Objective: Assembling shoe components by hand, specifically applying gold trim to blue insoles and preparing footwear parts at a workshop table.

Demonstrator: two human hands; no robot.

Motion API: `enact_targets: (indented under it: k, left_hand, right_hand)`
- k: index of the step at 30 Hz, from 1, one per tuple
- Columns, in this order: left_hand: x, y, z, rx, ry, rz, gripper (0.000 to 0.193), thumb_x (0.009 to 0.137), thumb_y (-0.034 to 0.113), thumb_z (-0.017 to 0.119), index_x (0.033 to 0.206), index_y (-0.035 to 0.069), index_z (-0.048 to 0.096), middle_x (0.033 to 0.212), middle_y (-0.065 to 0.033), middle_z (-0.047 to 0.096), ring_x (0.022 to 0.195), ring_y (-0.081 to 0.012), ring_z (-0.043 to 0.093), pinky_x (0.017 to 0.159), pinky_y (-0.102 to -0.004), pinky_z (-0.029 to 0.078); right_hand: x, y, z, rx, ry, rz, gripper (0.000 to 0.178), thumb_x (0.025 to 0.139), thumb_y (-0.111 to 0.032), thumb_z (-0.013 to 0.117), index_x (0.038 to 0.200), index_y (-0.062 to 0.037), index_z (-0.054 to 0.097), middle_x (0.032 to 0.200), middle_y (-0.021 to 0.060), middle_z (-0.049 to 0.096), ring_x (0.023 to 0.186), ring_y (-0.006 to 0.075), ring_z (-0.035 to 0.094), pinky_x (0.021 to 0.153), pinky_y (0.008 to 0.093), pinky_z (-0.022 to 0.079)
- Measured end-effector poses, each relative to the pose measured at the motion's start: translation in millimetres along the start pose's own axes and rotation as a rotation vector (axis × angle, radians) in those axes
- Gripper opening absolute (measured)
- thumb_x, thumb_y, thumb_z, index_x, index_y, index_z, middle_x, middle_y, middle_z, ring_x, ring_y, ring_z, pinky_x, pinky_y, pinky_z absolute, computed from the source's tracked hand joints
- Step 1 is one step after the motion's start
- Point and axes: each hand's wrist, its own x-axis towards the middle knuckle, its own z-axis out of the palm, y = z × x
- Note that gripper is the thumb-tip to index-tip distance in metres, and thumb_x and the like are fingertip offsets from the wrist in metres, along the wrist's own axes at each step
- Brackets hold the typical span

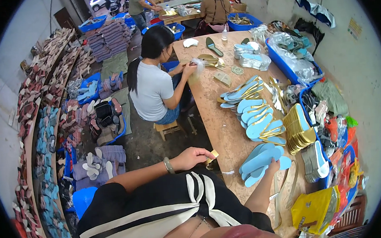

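My left hand (pixel 190 158), with a bangle at its wrist, is over the table's near left edge. Its thumb and fingers pinch a small pale yellow piece (pixel 213 155), whose kind I cannot make out. My right hand (pixel 273 166) is at a loose pile of light-blue insoles (pixel 259 157), its fingers closed on one insole at the pile's right side. Just beyond lie more blue insoles with gold edges (pixel 260 123), fanned out in overlapping rows. A tight stack with gold edges (pixel 299 132) stands to their right.
A seated person (pixel 151 84) handles something at the table's left edge. Blue bins (pixel 283 63) of bags and scraps line the right side, with a yellow bag (pixel 316 209) near me. Straps (pixel 286 180) lie right of my hand. Shoe-part racks (pixel 42 128) stand far left.
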Motion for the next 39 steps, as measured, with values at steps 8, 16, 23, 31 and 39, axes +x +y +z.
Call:
enact_targets:
  k: [8, 16, 23, 31, 39]
  left_hand:
    - [9, -17, 2, -0.03, 0.189, 0.117, 0.03, 0.088, 0.005, 0.048, 0.116, 0.004, 0.059, 0.11, -0.0034, 0.059, 0.089, -0.0074, 0.056, 0.083, -0.0223, 0.043]
    - [22, 31, 0, 0.176, 0.084, 0.56, 0.066, 0.086, 0.023, 0.062, 0.139, 0.003, 0.031, 0.148, -0.012, 0.022, 0.136, -0.0263, 0.025, 0.11, -0.036, 0.021]
    - [7, 41, -17, 0.31, -0.174, 0.738, 0.057, 0.087, 0.009, 0.055, 0.139, 0.006, 0.033, 0.143, -0.011, 0.035, 0.133, -0.0247, 0.031, 0.107, -0.034, 0.027]
    - [-7, 41, -26, 0.143, -0.072, 0.831, 0.054, 0.087, 0.011, 0.056, 0.137, 0.006, 0.036, 0.139, -0.0106, 0.04, 0.127, -0.0241, 0.041, 0.101, -0.0348, 0.036]
    - [22, 87, -54, -0.993, 0.123, 0.478, 0.04, 0.091, 0.025, 0.054, 0.121, -0.001, 0.048, 0.113, -0.0154, 0.059, 0.104, -0.0282, 0.058, 0.093, -0.0392, 0.045]
  right_hand:
    - [-69, -116, 20, 0.467, -0.255, 0.126, 0.043, 0.085, 0.001, 0.05, 0.127, -0.0029, 0.039, 0.107, 0.0076, 0.056, 0.091, 0.017, 0.059, 0.08, 0.0299, 0.049]
    - [-242, -237, 110, 0.003, -0.865, -0.582, 0.027, 0.085, 0.002, 0.051, 0.112, -0.0003, 0.055, 0.108, 0.0115, 0.057, 0.095, 0.0173, 0.056, 0.081, 0.0293, 0.047]
    - [-279, -308, 144, 0.1, -0.717, -0.635, 0.03, 0.077, -0.001, 0.052, 0.106, 0.0041, 0.058, 0.103, 0.012, 0.058, 0.101, 0.0222, 0.053, 0.088, 0.0315, 0.043]
    - [-280, -293, 154, 0.05, -0.859, -0.506, 0.017, 0.081, -0.001, 0.057, 0.095, 0.0039, 0.064, 0.088, 0.0056, 0.06, 0.083, 0.0135, 0.055, 0.074, 0.0243, 0.043]
    - [-275, -324, 194, 0.236, -0.729, -0.228, 0.016, 0.082, -0.001, 0.059, 0.097, 0.0037, 0.064, 0.085, 0.0022, 0.061, 0.073, 0.0075, 0.053, 0.065, 0.0191, 0.041]
